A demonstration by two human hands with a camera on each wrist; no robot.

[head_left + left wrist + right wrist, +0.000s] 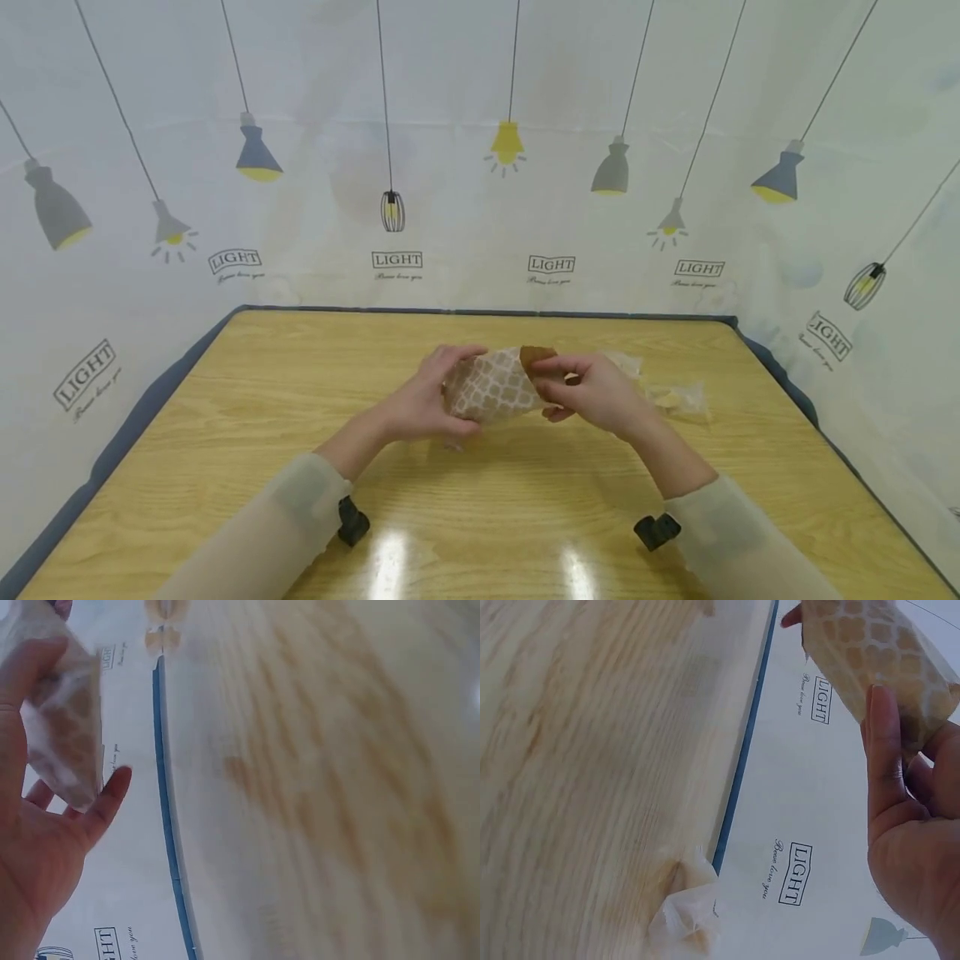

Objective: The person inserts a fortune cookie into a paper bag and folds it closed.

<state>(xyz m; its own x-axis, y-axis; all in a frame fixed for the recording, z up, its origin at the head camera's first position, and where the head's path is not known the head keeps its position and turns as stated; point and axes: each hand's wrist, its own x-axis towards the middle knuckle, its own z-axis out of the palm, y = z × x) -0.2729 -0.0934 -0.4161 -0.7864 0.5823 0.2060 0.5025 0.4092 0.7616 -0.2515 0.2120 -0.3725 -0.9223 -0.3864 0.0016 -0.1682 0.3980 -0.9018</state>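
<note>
A translucent bag with a white lattice pattern (495, 387) is held up above the table between the two hands. My left hand (423, 398) grips its left end, thumb below and fingers above. In the left wrist view the bag (67, 720) lies between the thumb and fingers of that hand. At the bag's right end, my right hand (600, 393) pinches around a brown flat piece (536, 357); whether it is inside the bag or part of it I cannot tell. The right wrist view shows the right thumb against the bag (881, 652).
Crumpled clear plastic packets (678, 398) with pale contents lie on the wooden table (300, 367), right of and behind the right hand. A dark blue edge (337, 309) borders the table. Beyond it hangs a white backdrop (450, 167) printed with lamps.
</note>
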